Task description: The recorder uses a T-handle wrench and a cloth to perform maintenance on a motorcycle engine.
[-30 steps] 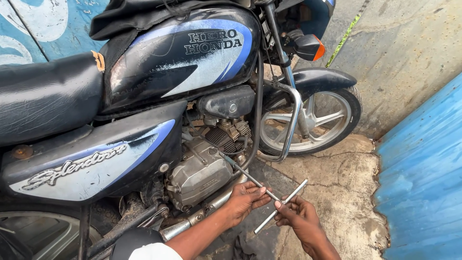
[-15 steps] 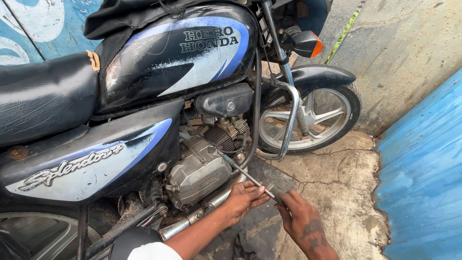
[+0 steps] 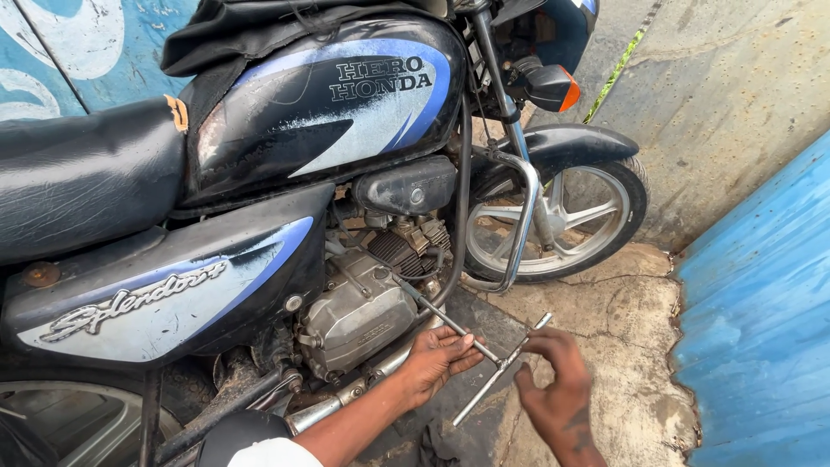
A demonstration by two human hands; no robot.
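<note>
A black and blue motorcycle fills the left of my frame, its grey metal engine case at lower centre. From there a long steel T-handle socket wrench runs down-right. I judge it stiff, fairly heavy, maybe oily. My left hand cups the shaft loosely; my right hand closes its grip on the crossbar, best held at both ends.
</note>
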